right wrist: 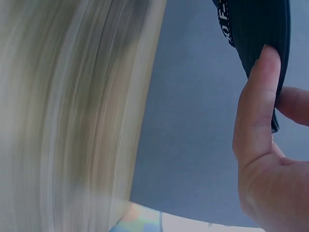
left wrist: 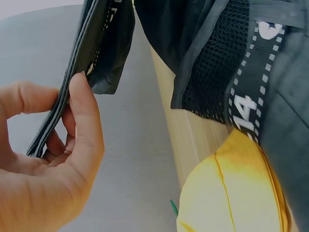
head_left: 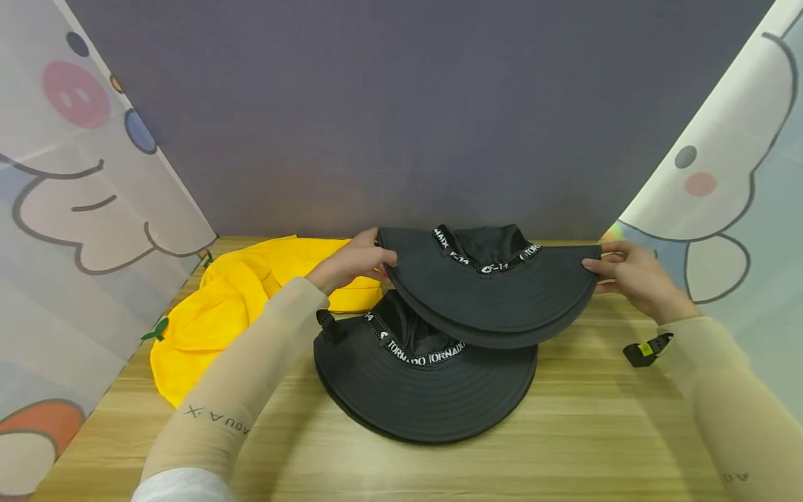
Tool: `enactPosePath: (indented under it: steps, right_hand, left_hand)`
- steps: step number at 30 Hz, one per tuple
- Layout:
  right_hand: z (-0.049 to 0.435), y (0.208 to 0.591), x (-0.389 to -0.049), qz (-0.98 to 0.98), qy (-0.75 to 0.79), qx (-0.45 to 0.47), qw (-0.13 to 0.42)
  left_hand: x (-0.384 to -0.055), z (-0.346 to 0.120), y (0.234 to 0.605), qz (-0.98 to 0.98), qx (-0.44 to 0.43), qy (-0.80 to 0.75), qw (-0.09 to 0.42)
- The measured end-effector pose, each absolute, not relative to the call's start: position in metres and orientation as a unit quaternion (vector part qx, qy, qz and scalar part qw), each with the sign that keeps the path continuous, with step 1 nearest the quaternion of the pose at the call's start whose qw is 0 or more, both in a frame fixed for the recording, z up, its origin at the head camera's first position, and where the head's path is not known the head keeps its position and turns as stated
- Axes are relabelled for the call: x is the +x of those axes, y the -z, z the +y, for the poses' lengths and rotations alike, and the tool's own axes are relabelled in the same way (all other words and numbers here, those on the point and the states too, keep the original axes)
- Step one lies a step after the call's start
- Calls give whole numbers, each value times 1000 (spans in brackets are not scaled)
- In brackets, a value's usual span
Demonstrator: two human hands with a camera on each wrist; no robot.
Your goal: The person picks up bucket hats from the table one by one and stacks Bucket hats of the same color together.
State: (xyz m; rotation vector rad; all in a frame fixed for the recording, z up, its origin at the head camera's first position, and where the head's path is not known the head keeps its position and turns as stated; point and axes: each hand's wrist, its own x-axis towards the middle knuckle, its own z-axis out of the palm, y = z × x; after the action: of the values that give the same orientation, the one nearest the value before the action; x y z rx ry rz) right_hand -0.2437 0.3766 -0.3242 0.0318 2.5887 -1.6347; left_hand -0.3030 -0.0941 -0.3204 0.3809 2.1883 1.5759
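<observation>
A black bucket hat (head_left: 489,296), folded in half with its wide brim forming a half circle, is held up between both hands. My left hand (head_left: 360,261) pinches the left corner of the brim; in the left wrist view the thumb and fingers grip the layered edge (left wrist: 63,96). At the right corner, my right hand (head_left: 640,275) pinches the brim, as the right wrist view also shows at the dark edge (right wrist: 270,63). Below and partly covered by the held hat lies another folded black hat (head_left: 426,397), with white lettering on its inner band.
Yellow hats (head_left: 232,293) with green sprout tips lie at the left on the wooden table (head_left: 596,432). A grey panel (head_left: 414,111) stands along the table's back. Cartoon-printed sheets (head_left: 721,181) rise at both sides.
</observation>
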Motion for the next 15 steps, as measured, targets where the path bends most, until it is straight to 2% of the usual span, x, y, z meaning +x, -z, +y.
enactPosePath:
  steps: [11, 15]
  right_hand:
    - [352, 321, -241, 823, 559, -15, 98]
    - [341, 322, -239, 818, 563, -18, 120]
  left_hand:
    - [-283, -142, 316, 783, 118, -570, 218]
    - [-277, -159, 315, 783, 106, -565, 237]
